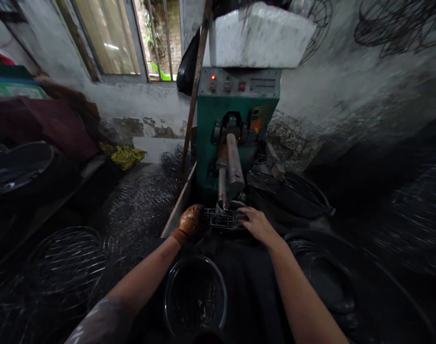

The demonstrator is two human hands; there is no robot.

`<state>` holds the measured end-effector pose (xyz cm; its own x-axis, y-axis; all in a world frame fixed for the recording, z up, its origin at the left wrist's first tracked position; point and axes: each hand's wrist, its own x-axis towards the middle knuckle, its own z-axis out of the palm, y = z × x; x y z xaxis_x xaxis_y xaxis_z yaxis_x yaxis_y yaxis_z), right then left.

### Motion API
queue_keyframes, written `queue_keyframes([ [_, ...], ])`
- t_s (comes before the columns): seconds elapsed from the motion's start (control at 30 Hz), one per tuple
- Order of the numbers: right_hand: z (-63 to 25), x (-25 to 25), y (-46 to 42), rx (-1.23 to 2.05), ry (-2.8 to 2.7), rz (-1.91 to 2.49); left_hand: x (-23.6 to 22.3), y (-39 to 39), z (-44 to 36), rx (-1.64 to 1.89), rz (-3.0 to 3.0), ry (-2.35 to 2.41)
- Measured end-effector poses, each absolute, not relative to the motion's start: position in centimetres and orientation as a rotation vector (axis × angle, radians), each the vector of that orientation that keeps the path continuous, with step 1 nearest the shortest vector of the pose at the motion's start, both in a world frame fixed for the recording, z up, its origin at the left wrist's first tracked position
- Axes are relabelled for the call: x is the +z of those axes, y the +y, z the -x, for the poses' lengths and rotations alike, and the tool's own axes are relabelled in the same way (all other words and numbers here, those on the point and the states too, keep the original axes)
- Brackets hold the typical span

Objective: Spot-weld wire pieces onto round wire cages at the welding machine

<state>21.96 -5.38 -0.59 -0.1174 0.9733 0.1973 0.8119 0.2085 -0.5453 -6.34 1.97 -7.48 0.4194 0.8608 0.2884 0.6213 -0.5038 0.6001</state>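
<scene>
A small wire rack is held level between my two hands, under the electrode arms of a green spot welder. My left hand, in an orange-brown glove, grips its left end. On the right end, the fingers of my bare right hand are closed. The welder's thick upper arm reaches toward me, and the tip beneath it meets the rack's far side, where a small bright spot shows. A red lamp glows on the control panel. The fingertips are partly lost in the dark.
Close to my body stands a round bowl with small shiny pieces inside. Heaps of wire frames lie to the left. On the right are a black basin and wire coils. A wooden pole leans beside the welder.
</scene>
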Motion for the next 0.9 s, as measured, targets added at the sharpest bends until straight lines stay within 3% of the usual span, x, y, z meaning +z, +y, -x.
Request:
queue_keyframes([
  [0.53,-21.8,-0.1,-6.5,0.433,-2.298,1.473,-7.6,3.8,7.9,0.769,-2.461,1.144],
  [0.9,-21.7,-0.4,-4.7,0.243,-2.199,1.436,-9.1,2.9,6.2,0.954,-2.129,1.219],
])
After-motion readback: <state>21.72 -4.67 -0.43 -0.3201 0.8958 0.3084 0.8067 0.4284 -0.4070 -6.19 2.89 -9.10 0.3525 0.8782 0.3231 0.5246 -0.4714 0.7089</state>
